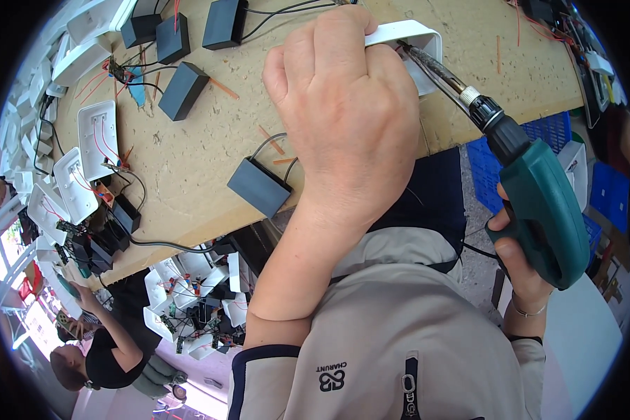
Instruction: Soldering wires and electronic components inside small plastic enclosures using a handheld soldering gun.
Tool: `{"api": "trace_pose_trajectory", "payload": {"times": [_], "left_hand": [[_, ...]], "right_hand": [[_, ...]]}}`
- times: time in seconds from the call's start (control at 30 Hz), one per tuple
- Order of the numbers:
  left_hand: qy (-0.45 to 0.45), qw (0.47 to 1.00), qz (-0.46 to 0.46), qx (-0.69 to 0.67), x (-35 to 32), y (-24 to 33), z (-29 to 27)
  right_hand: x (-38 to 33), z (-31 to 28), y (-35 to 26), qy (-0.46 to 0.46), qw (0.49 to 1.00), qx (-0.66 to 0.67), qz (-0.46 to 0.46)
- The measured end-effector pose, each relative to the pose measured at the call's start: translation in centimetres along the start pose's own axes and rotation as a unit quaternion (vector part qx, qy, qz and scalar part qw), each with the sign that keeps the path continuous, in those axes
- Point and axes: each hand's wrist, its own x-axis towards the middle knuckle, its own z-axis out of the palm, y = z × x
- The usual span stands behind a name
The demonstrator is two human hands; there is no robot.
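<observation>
My left hand (350, 112) is closed round a white plastic housing (403, 31) at the far edge of the view, its back turned up and hiding most of the grip. In my right hand (516, 262) is a green soldering gun (546, 210) with a black collar and a dark metal barrel. Its tip reaches into the open side of the housing, close to my left fingers. What the tip touches inside is too small to tell. A black box with a cable (259, 187) lies on the table beside my left wrist.
Several black boxes with wires, one a dark block (183, 91), lie on the wooden table (182, 168). White shells (98, 140) with red wires stand at its left. More wired shells (196, 294) are heaped below. Blue crates (486, 175) sit at right. Another person (112, 350) works at lower left.
</observation>
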Motion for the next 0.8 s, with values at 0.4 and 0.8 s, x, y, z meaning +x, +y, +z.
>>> {"api": "trace_pose_trajectory", "payload": {"times": [0.4, 0.8], "left_hand": [[-0.009, 0.999, -0.02, -0.039, 0.26, 0.02, 0.04], [0.002, 0.998, -0.005, -0.065, 0.31, -0.22, 0.37]], "right_hand": [[-0.66, 0.29, -0.16, -0.014, 0.998, 0.026, 0.047], [-0.41, 0.46, 0.37, 0.004, 0.999, 0.036, 0.003]]}}
